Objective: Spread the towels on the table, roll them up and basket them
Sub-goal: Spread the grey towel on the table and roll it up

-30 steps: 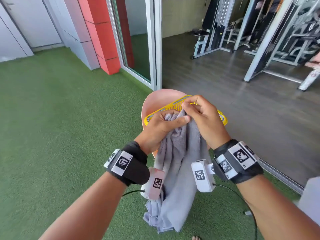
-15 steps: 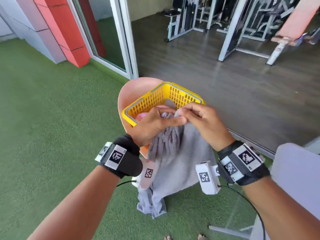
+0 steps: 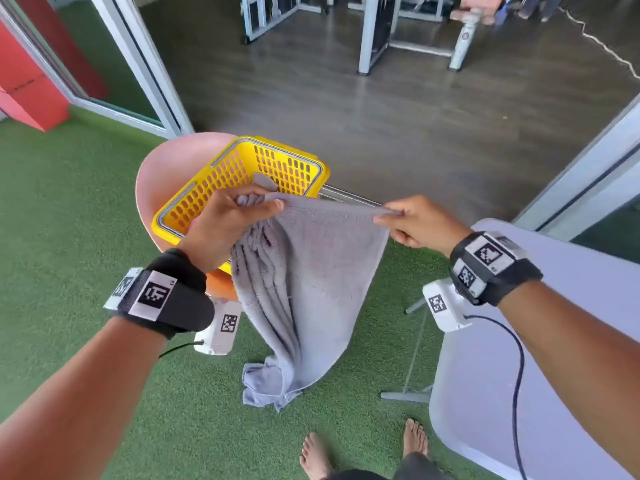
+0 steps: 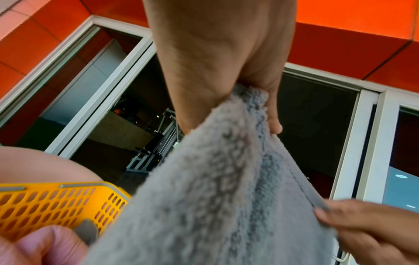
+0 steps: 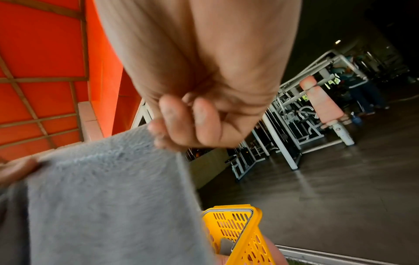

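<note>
The towel pinched between both hands is grey terry cloth, fluffy and matt. Beyond the left hand, the basket is glossy yellow perforated plastic with a metal rim; underfoot lies rough green turf, like synthetic grass.

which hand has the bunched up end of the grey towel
The left hand: it grips gathered folds of the grey towel, while the right hand only pinches a flat corner.
</note>
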